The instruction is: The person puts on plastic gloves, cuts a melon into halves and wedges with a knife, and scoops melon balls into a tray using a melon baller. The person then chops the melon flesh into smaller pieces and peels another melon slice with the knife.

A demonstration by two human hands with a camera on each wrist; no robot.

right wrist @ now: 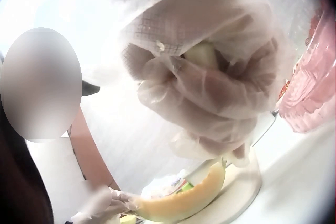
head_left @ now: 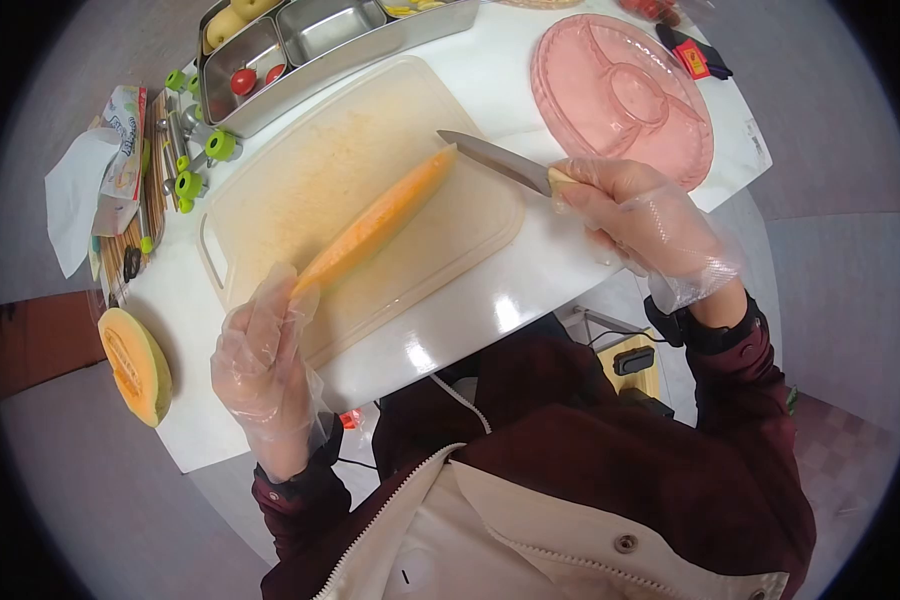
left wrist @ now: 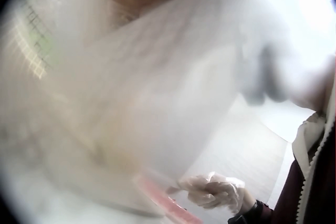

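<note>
In the left wrist view, plastic blur hides the melon slice (head_left: 378,222).

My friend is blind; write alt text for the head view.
A left hand in a clear glove grips one end of a long orange melon wedge over a cream plastic cutting board; the gloved right hand holds a silver-bladed knife near the other end. Nearby: a round pink divided tray.

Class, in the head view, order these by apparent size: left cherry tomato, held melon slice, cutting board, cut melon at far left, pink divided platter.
1. Cutting board
2. Pink divided platter
3. Melon slice and cut melon: too alike to rank; one is longer, the other broader
4. Cherry tomato
</note>
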